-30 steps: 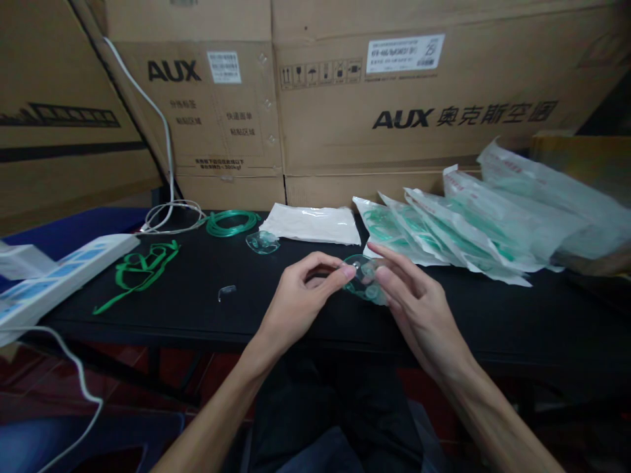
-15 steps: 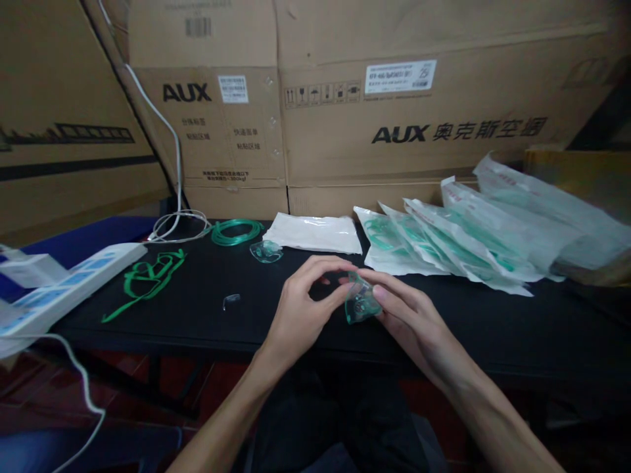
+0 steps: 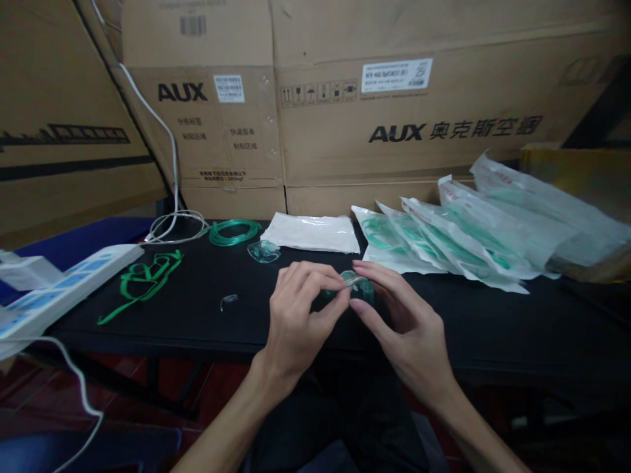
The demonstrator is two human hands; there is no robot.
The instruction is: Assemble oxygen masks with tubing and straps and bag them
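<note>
Between my hands, above the black table, is a small clear green-tinted plastic mask [image 3: 363, 288], its rim turned up toward me. My left hand [image 3: 303, 309] pinches the rim at its left side between thumb and fingertips. Curved around the right side, my right hand [image 3: 411, 315] has its thumb at the near edge and its fingers over the far edge. Part of the mask is hidden behind the fingers. Beyond my left hand lies another clear greenish plastic piece [image 3: 264, 251], beside a flat white packet [image 3: 311, 233].
At the left are a coil of green tubing [image 3: 233, 232], a tangled green strap [image 3: 145, 282], a small clear piece [image 3: 229, 300] and a white power strip [image 3: 73, 289]. Several sealed pouches [image 3: 444, 243] overlap at the right. Cardboard boxes [image 3: 325, 151] stand behind the table [image 3: 197, 322].
The mask has been turned so that its rim shows. My left fingers have closed on its edge, and my right thumb has shifted left and down. The view has shifted slightly.
</note>
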